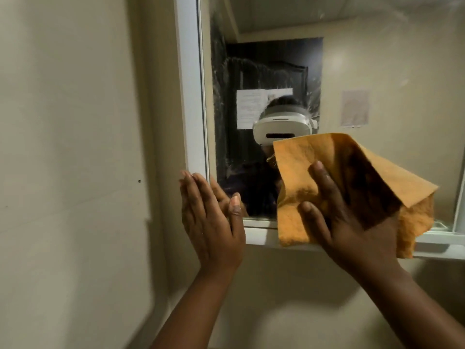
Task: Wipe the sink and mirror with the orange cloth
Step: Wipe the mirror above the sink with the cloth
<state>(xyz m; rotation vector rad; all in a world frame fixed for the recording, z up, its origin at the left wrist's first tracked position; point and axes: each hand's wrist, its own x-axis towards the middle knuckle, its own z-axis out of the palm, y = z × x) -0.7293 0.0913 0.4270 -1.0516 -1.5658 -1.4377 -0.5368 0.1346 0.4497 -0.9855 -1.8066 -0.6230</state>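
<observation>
Mirror (377, 71) glass is the surface in work now, and the orange cloth (314, 187) lies spread against its lower part, over the bottom edge of the white frame (191, 96). The right hand (347, 212) presses the cloth flat on the glass with straight, spread fingers; it does not pinch the cloth. The left hand (211, 217) is also flat, with fingers straight and together, and it touches the lower left corner of the mirror, holding nothing. Wet streaks and smears show on the left and upper part of the glass, so I judge that the mirror is only partly wiped. The sink is not in view. To do this step well, the palm should keep even pressure on the cloth, and the strokes should overlap and go up to the streaked zone, then along the frame edge. A loose corner of the cloth hangs at the right; folding it in would give better contact.
</observation>
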